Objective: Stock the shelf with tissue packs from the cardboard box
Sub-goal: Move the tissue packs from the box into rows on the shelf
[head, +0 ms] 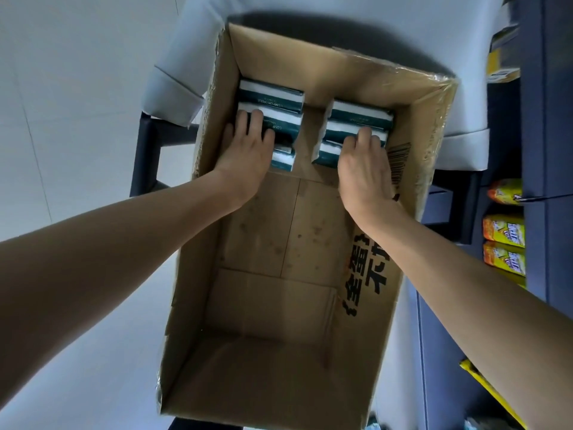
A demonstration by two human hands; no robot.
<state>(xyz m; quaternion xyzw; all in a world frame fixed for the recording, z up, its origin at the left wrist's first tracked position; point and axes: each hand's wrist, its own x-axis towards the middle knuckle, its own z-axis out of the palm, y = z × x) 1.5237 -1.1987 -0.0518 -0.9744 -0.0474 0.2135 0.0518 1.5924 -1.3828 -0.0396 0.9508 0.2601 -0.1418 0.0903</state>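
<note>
Reaching into the far end of the cardboard box [310, 274], both hands are seen on the tissue packs. The left hand [248, 150] is laid over the left stack of packs [273, 100], fingers bent down over a middle pack; whether that pack is actually gripped cannot be told, since the fingertips are hidden behind it. The right hand [362, 169] is curled over the right stack of packs [359, 117], its fingertips likewise hidden, so a firm hold cannot be confirmed. The lowest packs are partly covered by the hands. Print on the packs is too small to be read. The box is set on a pale padded chair [173, 88] with dark legs, over a pale tiled floor [62, 119]. A dark blue shelf [533, 119] is cut off at the right edge, with yellow and orange bags [504, 231] on it.
</note>
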